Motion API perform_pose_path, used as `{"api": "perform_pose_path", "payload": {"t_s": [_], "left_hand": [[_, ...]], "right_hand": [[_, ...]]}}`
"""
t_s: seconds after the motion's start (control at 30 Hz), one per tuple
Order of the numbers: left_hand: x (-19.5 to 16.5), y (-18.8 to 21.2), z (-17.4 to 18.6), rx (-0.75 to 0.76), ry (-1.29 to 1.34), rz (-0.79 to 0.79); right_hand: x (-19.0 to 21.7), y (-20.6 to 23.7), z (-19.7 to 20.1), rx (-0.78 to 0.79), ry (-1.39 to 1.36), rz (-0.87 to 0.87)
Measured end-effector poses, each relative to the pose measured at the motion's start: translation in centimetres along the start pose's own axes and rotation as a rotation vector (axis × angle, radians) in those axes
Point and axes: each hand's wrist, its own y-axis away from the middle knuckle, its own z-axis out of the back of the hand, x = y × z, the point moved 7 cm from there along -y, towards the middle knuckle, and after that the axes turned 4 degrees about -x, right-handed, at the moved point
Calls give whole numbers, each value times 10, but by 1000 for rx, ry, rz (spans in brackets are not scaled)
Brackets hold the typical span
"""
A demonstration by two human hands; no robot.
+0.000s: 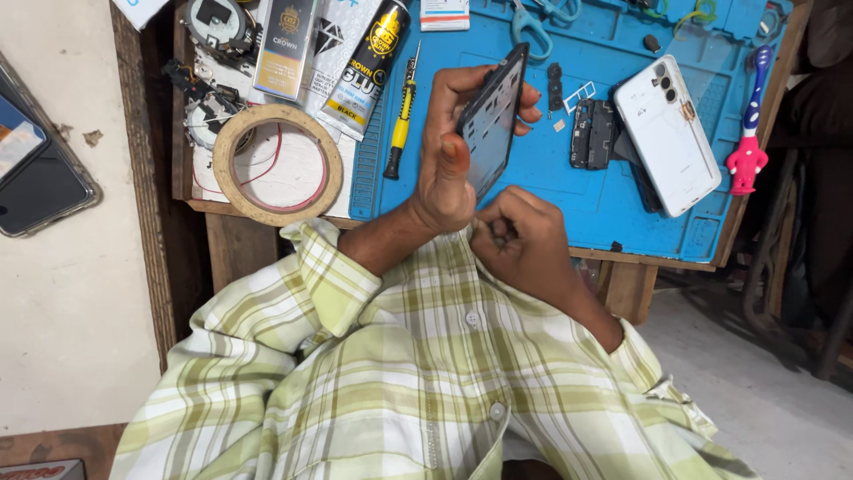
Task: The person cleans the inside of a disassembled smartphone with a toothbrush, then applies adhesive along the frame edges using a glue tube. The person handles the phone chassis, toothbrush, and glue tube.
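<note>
Left hand: the left hand (pixel 444 164) grips a dark phone frame (pixel 491 120) at centre frame, thumb on its near face, fingers wrapped over the far edge.
Frame axis: long axis runs from lower left to upper right, the frame tipped on edge above the blue mat (pixel 551 191).
Right hand: the right hand (pixel 520 236) is curled just below the frame's lower end, fingertips pinched together close to it; what they pinch is too small to tell.
Nearer hand: the left holds the frame; the right sits just beneath it.
Mat, right: white phone back (pixel 666 133), black parts (pixel 593 133).
Mat, left: yellow screwdriver (pixel 402 116).
Upper left: tape roll (pixel 277 164), glue tubes (pixel 364 67).
</note>
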Motion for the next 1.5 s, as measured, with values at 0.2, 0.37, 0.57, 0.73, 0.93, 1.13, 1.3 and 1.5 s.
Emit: {"api": "perform_pose_path", "payload": {"t_s": [0.2, 0.37, 0.57, 0.73, 0.93, 1.13, 1.3, 1.5], "left_hand": [[2, 0, 0, -5, 12, 9], [1, 0, -1, 9, 20, 5], [6, -2, 2, -42, 100, 27], [7, -9, 11, -155, 127, 36], [9, -13, 17, -244, 159, 123], [19, -12, 24, -273, 212, 192], [21, -12, 27, -281, 212, 195], [12, -15, 21, -256, 163, 165]], "right_hand": [[-10, -12, 14, -91, 118, -13], [1, 6, -1, -43, 39, 94], [-49, 14, -4, -29, -333, -391], [-45, -3, 43, -336, -132, -25], [-39, -13, 43, -249, 32, 88], [-41, -14, 39, -229, 103, 127], [-41, -15, 37, -228, 115, 146], [-20, -12, 34, -255, 264, 317]]}}
